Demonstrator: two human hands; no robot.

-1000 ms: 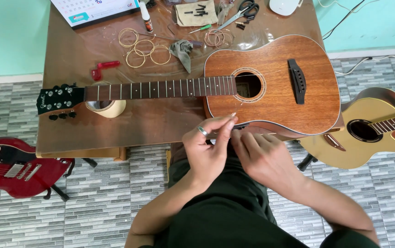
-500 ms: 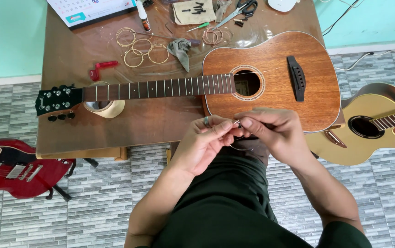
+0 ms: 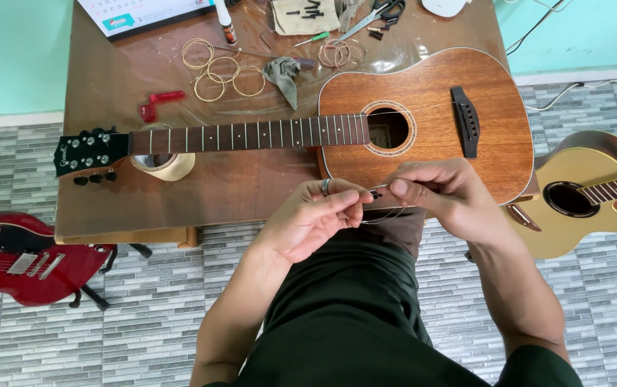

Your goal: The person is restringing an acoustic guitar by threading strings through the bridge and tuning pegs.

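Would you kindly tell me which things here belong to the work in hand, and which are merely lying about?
In hand: thin guitar string pinched between left hand and right hand; brown acoustic guitar on the table.

Lying about: coiled strings, scissors, red winder, tape roll, red electric guitar, yellow guitar.

We are looking at a small guitar repair corner, more home workshop than shop. A brown acoustic guitar [image 3: 423, 136] lies flat on a worn wooden table [image 3: 236, 190] amid coiled strings [image 3: 219, 68], scissors [image 3: 373, 13], a red string winder [image 3: 156, 104], a grey rag [image 3: 283, 75] and a roll of tape [image 3: 161, 163]. A red electric guitar [image 3: 21, 261] and a yellow acoustic guitar [image 3: 588, 193] rest on the grey tiled floor [image 3: 150, 322], against a turquoise wall [image 3: 14, 57].
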